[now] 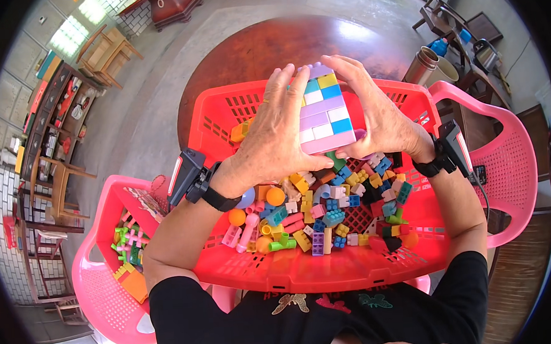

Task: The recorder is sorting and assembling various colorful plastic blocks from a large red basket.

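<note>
We hold the block stack point(324, 114) above the red basket point(331, 274), where loose blocks point(333, 217) lie; the fingers point(294, 97) of our left hand point(264, 140) and right hand point(380, 118) curve wide, gripping the stack's left and right sides.

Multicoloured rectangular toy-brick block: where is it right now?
In the head view, just right of centre in the upper half, the multicoloured rectangular toy-brick block is held between the left hand and right hand, above the red slotted plastic basket.

Left grip point(266, 134) cupped, right grip point(380, 118) opposite, elbows point(169, 263) seemingly bent
</note>
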Demonstrator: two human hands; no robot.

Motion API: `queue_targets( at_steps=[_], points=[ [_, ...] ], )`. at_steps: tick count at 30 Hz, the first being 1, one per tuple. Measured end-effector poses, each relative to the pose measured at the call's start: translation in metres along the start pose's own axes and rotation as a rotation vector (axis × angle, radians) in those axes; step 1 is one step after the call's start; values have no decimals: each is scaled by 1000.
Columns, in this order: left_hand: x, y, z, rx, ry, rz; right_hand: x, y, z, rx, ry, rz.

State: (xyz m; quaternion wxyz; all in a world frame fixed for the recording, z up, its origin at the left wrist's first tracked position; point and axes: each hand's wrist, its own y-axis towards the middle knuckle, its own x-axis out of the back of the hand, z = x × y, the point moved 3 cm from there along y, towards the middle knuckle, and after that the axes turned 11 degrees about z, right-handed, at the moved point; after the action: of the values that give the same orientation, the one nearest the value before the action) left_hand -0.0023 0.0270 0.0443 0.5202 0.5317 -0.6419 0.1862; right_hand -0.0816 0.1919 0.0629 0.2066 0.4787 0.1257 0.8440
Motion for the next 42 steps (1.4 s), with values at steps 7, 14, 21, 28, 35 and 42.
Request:
queue_targets(
  at_steps=[7, 14, 21, 28, 35, 42],
  points=[
    [0, -1, 4, -51, -184, 5, -1, -1, 2, 32, 25, 3],
    [3, 2, 2, -73, -219, 65, -1, 0, 7, 36, -51, 50],
    [-2, 1, 0, -84, -249, 5, -1, -2, 9, 20, -99, 55],
    [-2, 0, 2, -176, -244, 17, 4, -2, 20, 72, -141, 40],
    [10, 1, -4, -261, -220, -24, 6, -2, 21, 119, -83, 22],
    [19, -1, -11, -261, -174, 10, 6, -2, 23, 127, -74, 50]
  ],
)
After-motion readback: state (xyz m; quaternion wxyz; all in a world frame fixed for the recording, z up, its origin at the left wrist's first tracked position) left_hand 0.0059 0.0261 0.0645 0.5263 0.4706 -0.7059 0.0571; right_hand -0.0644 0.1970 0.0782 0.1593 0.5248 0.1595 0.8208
